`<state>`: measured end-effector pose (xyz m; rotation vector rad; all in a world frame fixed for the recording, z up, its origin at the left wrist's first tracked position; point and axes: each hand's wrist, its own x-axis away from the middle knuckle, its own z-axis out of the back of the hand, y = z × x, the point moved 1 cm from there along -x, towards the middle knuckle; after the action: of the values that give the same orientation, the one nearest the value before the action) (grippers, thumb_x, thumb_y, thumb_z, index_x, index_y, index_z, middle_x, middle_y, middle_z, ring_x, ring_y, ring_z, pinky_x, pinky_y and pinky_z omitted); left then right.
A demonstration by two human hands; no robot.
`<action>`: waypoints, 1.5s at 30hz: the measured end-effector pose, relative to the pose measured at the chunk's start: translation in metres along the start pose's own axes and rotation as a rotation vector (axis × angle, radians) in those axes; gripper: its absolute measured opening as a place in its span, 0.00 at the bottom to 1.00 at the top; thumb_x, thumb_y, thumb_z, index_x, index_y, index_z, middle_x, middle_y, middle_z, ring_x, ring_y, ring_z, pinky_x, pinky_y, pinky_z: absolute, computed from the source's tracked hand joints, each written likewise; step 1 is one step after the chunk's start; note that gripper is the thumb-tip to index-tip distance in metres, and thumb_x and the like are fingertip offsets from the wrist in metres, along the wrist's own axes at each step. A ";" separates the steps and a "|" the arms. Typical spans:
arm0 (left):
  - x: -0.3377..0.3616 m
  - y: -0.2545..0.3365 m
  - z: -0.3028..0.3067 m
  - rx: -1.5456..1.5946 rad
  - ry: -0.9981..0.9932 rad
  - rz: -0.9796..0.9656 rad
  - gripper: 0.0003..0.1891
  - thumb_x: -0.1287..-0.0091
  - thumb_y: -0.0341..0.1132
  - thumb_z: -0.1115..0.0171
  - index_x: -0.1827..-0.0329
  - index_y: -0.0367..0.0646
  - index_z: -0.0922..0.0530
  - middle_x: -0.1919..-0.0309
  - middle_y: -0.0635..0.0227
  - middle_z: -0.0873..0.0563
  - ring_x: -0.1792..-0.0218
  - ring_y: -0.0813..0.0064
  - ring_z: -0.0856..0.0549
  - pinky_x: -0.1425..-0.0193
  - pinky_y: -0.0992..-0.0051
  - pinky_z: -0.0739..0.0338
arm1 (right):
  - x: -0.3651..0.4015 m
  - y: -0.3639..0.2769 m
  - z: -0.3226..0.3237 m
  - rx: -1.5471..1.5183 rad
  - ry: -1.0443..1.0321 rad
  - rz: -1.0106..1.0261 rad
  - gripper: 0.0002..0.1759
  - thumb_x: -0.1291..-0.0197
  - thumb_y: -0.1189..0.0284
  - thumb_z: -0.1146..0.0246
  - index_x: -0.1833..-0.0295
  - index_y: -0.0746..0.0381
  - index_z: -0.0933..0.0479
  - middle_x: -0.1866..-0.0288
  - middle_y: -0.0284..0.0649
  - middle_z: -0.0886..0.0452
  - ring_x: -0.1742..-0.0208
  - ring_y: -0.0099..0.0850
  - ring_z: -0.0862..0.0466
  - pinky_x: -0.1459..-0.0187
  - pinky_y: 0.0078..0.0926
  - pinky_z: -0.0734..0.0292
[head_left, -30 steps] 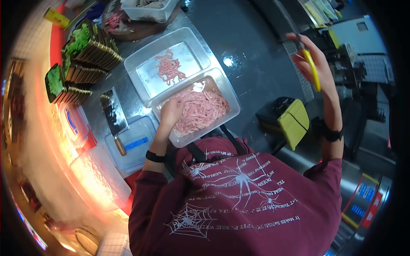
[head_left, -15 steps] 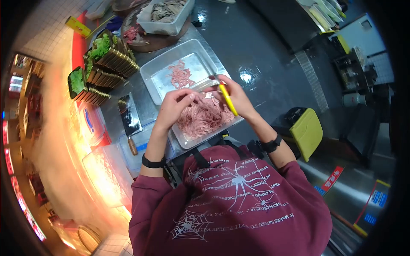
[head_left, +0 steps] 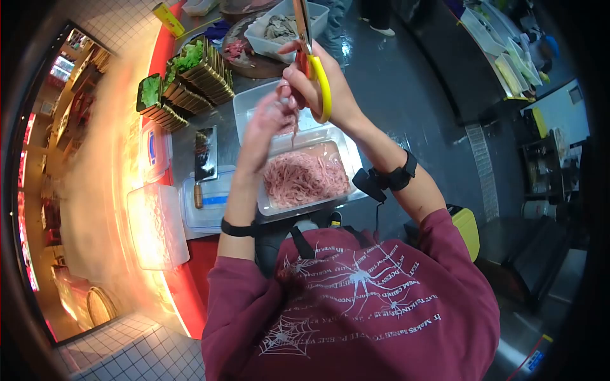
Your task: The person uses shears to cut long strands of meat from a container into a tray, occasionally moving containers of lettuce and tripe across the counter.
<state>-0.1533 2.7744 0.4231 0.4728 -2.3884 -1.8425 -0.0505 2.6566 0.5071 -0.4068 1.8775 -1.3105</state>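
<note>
My right hand [head_left: 333, 86] is raised and closed around scissors [head_left: 322, 89] with yellow handles, their blades pointing up and away from me. Close beside it, my left hand [head_left: 264, 124] is blurred by motion, its fingertips pinched on a thin pink meat strip [head_left: 294, 130] that dangles below them. Under the hands, nearest my body, a clear plastic tub [head_left: 348, 145] holds a heap of shredded pink meat [head_left: 305, 178]. Just beyond it, a second clear tub [head_left: 244, 105] is partly hidden by my hands and forearm.
A cleaver [head_left: 205, 155] lies left of the tubs, its handle over a blue-edged plastic lid [head_left: 219, 219]. Bamboo-slatted holders [head_left: 206, 79] with green leaves stand farther left. At the back, a tub of grey strips [head_left: 257, 32] rests on a round chopping board [head_left: 238, 60].
Both hands have risen away from the meat heap and moved farther from my body. The scissors have swung upright, and a meat strip now hangs from my left fingers. The view has shifted.
</note>
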 end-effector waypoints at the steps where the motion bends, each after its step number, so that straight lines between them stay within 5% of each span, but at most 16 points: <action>1: 0.005 -0.017 -0.004 0.108 -0.107 0.056 0.23 0.29 0.45 0.43 0.41 0.35 0.28 0.54 0.59 0.17 0.49 0.71 0.18 0.43 0.71 0.26 | -0.006 0.000 0.001 -0.002 -0.010 0.009 0.12 0.35 0.78 0.45 0.47 0.66 0.35 0.79 0.34 0.27 0.81 0.19 0.26 0.79 0.17 0.31; 3: 0.012 -0.039 -0.010 0.206 -0.194 0.193 0.21 0.30 0.41 0.42 0.42 0.34 0.28 0.62 0.63 0.18 0.56 0.73 0.18 0.44 0.72 0.26 | -0.015 0.004 0.005 -0.082 -0.052 -0.038 0.13 0.35 0.78 0.46 0.46 0.65 0.35 0.79 0.34 0.27 0.82 0.19 0.28 0.80 0.17 0.32; 6: 0.014 -0.066 0.011 -0.073 -0.118 0.156 0.11 0.29 0.33 0.44 0.51 0.33 0.22 0.71 0.71 0.21 0.65 0.81 0.21 0.54 0.79 0.26 | -0.025 0.023 0.021 -0.048 -0.016 -0.075 0.15 0.35 0.75 0.44 0.44 0.65 0.35 0.76 0.33 0.27 0.81 0.18 0.28 0.79 0.15 0.33; 8: 0.018 -0.067 0.029 -0.146 -0.090 0.177 0.11 0.28 0.34 0.45 0.54 0.33 0.21 0.72 0.72 0.22 0.66 0.82 0.23 0.55 0.79 0.27 | -0.029 0.028 0.033 0.007 0.063 -0.152 0.19 0.35 0.69 0.41 0.43 0.65 0.34 0.74 0.32 0.26 0.79 0.16 0.27 0.80 0.12 0.35; 18: 0.002 -0.079 0.132 -0.348 -0.036 0.266 0.13 0.27 0.38 0.49 0.60 0.39 0.19 0.79 0.77 0.27 0.75 0.86 0.28 0.72 0.84 0.35 | -0.035 0.059 0.078 0.162 0.242 -0.263 0.19 0.38 0.74 0.39 0.44 0.68 0.32 0.73 0.36 0.23 0.78 0.18 0.25 0.77 0.14 0.34; 27: -0.035 -0.095 0.167 -0.394 -0.075 0.357 0.12 0.29 0.33 0.53 0.54 0.36 0.22 0.64 0.63 0.13 0.63 0.78 0.14 0.66 0.80 0.24 | -0.038 0.090 0.102 0.354 0.274 -0.262 0.19 0.39 0.77 0.43 0.42 0.66 0.32 0.73 0.37 0.24 0.77 0.22 0.22 0.74 0.17 0.28; 31: -0.044 -0.102 0.173 -0.551 -0.004 0.308 0.10 0.31 0.32 0.50 0.60 0.37 0.21 0.71 0.64 0.13 0.71 0.77 0.14 0.69 0.79 0.24 | -0.039 0.088 0.116 0.348 0.307 -0.270 0.19 0.40 0.78 0.44 0.42 0.66 0.33 0.75 0.37 0.24 0.78 0.23 0.22 0.74 0.17 0.27; 35: -0.060 -0.113 0.181 -0.936 0.197 0.163 0.17 0.39 0.45 0.38 0.75 0.40 0.18 0.82 0.64 0.16 0.76 0.74 0.15 0.71 0.70 0.25 | -0.046 0.100 0.126 0.216 0.278 -0.285 0.18 0.41 0.81 0.45 0.44 0.63 0.33 0.76 0.38 0.23 0.79 0.25 0.21 0.78 0.18 0.28; 39: -0.093 -0.129 0.183 -1.055 0.318 0.196 0.13 0.40 0.45 0.39 0.71 0.46 0.15 0.79 0.63 0.15 0.72 0.64 0.14 0.68 0.65 0.23 | -0.048 0.118 0.124 0.349 0.273 -0.231 0.13 0.39 0.80 0.44 0.48 0.64 0.30 0.63 0.42 0.17 0.73 0.28 0.17 0.74 0.27 0.20; 42: -0.109 -0.169 0.206 -0.700 0.323 0.364 0.13 0.40 0.43 0.41 0.69 0.45 0.14 0.76 0.59 0.14 0.70 0.57 0.14 0.63 0.63 0.20 | -0.041 0.081 0.104 0.526 0.261 -0.219 0.13 0.39 0.79 0.43 0.48 0.63 0.30 0.62 0.41 0.18 0.74 0.28 0.18 0.76 0.27 0.21; 44: -0.109 -0.198 0.221 -1.005 0.361 0.451 0.13 0.40 0.38 0.44 0.64 0.41 0.15 0.71 0.54 0.13 0.65 0.52 0.14 0.56 0.62 0.20 | -0.035 0.072 0.104 0.509 0.296 -0.229 0.13 0.39 0.78 0.42 0.48 0.62 0.30 0.65 0.39 0.18 0.75 0.27 0.18 0.78 0.26 0.22; 45: -0.102 -0.195 0.215 -1.027 0.359 0.277 0.13 0.39 0.37 0.45 0.61 0.39 0.15 0.68 0.52 0.13 0.62 0.51 0.14 0.53 0.62 0.20 | -0.029 0.068 0.105 0.516 0.304 -0.215 0.13 0.39 0.78 0.42 0.48 0.62 0.30 0.65 0.39 0.18 0.75 0.27 0.18 0.78 0.26 0.22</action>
<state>-0.0748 2.9600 0.1907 0.2865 -0.9979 -2.2516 0.0591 2.6364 0.4424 -0.1432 1.6725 -2.0270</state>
